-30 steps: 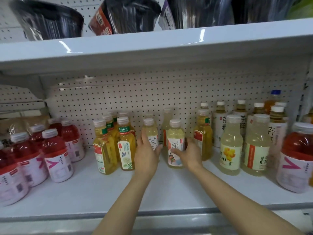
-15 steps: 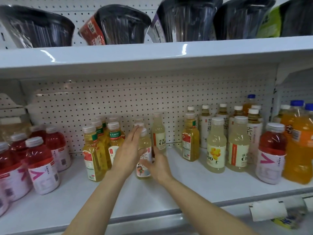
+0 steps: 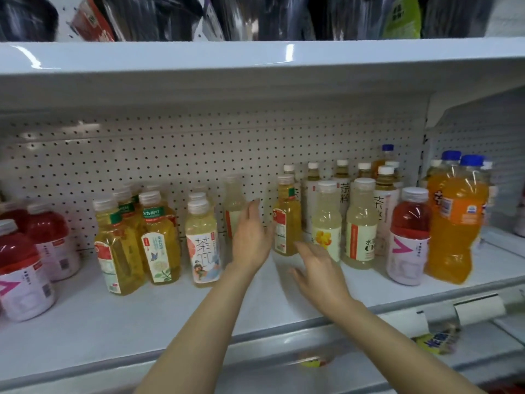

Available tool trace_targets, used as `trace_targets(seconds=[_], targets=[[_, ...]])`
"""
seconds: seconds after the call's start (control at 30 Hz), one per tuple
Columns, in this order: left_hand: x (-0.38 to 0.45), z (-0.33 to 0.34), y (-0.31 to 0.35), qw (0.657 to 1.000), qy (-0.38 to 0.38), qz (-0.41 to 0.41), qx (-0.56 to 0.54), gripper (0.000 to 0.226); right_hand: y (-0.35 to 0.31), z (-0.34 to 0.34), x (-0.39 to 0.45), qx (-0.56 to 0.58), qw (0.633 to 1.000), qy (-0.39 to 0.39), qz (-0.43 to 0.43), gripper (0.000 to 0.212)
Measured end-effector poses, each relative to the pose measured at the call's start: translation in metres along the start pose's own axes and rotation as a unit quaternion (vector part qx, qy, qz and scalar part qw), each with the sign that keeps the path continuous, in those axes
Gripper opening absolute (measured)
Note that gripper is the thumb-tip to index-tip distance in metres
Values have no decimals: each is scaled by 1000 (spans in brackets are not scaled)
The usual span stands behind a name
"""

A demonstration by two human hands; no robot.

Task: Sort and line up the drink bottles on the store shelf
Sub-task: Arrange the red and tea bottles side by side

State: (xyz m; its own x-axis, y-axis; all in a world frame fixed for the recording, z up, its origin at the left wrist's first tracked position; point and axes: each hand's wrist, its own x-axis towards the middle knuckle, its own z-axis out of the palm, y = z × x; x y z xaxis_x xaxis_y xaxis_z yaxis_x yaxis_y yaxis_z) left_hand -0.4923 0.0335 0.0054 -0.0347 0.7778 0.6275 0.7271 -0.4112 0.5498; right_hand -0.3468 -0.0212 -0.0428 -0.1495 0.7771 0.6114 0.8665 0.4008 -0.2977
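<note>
Head view: the sorting looks partly done, as far as one can judge. On the store shelf (image 3: 85, 322) the red drinks (image 3: 25, 268) are grouped at the far left, the amber tea bottles (image 3: 159, 240) stand in rows beside them, and a pale tea bottle (image 3: 202, 243) with a picture label stands upright just right of those, with another behind it.

What seems left is the middle and right. A single amber bottle (image 3: 286, 220) stands apart from its kind, among pale drinks, and a pale bottle (image 3: 233, 206) sits alone near the pegboard. Further right, pale juice bottles (image 3: 360, 223), a lone red bottle (image 3: 410, 234) and orange sodas (image 3: 454, 220) are mixed.

The left hand (image 3: 251, 240) is raised between the pale bottle and the stray amber one, grip loose, fingers straight, holding nothing. The right hand (image 3: 318, 271) hovers low over the shelf, fingers spread, also empty.
</note>
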Motion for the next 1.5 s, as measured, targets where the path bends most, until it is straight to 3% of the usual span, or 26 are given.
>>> trace_targets(seconds=[0.17,0.27,0.4,0.57,0.73,0.93,1.03,1.17,1.23,1.33,1.5], targets=[[32,62,20,981,-70,-153,-96,85,40,-27,-10,-17,998,54,13,50],[42,82,20,973,-66,-184,-126,95,56,-35,-12,-14,997,69,20,52],[46,85,12,971,-36,-185,-149,84,65,-37,-10,24,996,79,45,59],[18,66,2,945,16,-198,-259,84,68,-27,-1,94,992,63,58,81],[-30,23,8,885,28,-197,-421,64,72,-13,8,166,982,55,77,93],[-69,-16,31,746,45,-232,-622,42,69,-2,20,195,971,90,102,95],[-84,-28,33,756,66,-258,-597,49,70,4,27,205,967,100,116,95],[-98,-47,19,789,117,-271,-539,90,68,6,34,208,963,109,135,97],[-103,-60,10,798,139,-266,-523,96,65,6,37,196,964,109,145,94],[-110,-85,-8,802,180,-251,-512,89,64,7,41,185,962,103,170,85],[-111,-139,-45,857,200,-218,-422,53,61,8,45,183,959,91,197,73]])
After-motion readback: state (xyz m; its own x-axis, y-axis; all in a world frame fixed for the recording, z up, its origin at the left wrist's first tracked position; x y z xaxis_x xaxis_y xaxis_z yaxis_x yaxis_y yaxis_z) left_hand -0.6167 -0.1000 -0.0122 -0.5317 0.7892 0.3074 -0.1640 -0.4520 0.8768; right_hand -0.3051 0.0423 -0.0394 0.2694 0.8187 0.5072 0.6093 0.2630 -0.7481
